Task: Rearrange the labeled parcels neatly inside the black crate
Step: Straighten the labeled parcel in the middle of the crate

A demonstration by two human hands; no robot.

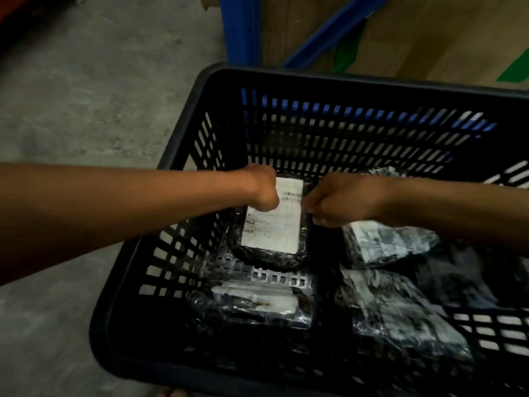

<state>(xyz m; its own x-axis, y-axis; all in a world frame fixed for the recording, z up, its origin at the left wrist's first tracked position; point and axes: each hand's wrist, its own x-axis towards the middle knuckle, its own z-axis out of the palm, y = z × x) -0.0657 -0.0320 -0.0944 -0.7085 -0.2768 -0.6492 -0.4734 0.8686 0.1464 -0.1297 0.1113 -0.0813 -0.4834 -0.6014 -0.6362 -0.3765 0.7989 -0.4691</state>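
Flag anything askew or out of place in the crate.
On the right side of the black crate, two parcels lie crumpled and skewed. Both hands hold the flat labelled parcel.

The light is staying dim; the black crate [183, 156] inside is sinking in shadow. Plastic wrap is giving small glare. Edges are bending and everything is looking slightly blurred.

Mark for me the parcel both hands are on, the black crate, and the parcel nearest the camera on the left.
held parcel [272, 224]: head view, middle of its white label.
black crate [343, 78]: head view, far rim.
near-left parcel [252, 303]: head view, its label strip on top.
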